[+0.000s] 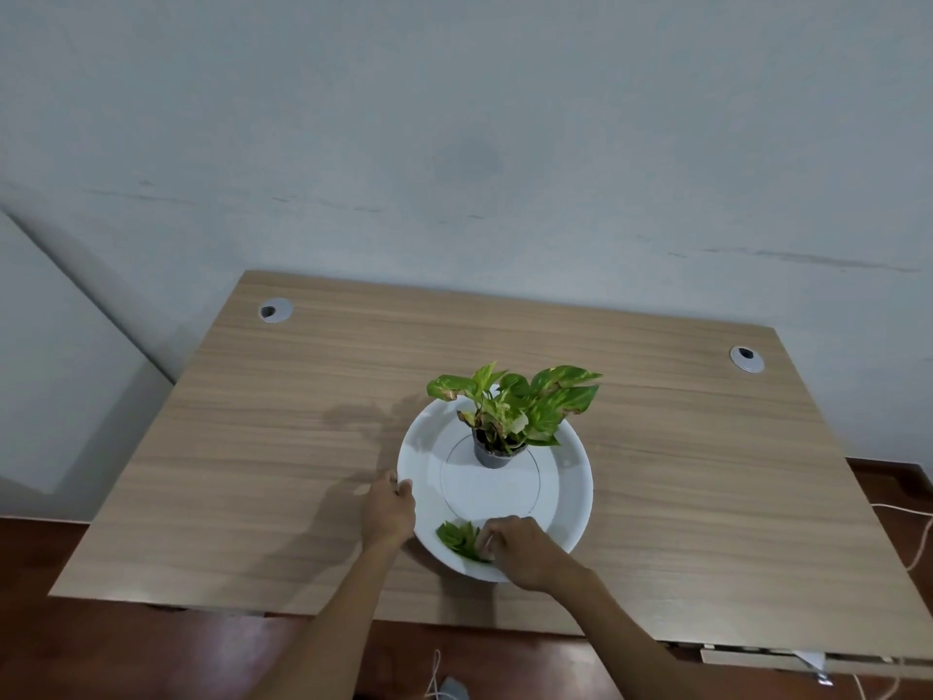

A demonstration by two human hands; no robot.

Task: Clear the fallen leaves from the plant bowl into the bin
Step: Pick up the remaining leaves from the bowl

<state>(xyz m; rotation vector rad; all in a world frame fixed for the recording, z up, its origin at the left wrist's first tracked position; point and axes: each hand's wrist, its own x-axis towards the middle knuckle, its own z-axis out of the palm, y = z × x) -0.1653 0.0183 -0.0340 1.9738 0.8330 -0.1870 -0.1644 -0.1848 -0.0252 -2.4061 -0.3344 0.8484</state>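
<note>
On a wooden desk (252, 447) against a pale wall, a white bowl (570, 502) holds a potted plant (510, 416) beyond both hands. The left hand (389, 512) grips its rim; the right hand (525, 550) pinches fallen leaves (458, 539) inside.

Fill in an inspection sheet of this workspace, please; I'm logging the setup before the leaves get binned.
Surface: wooden desk, two cable grommets at the far corners.
Job's things: white bowl holding a potted plant; fallen leaves at its near edge; no bin in view.
Clutter: nothing seen.
Hands: left hand holds the bowl's left rim; right hand is at the leaves, grip unclear.
Cables: white cable on the floor at right; another below the desk.
Surroundings: pale wall, reddish floor.
</note>
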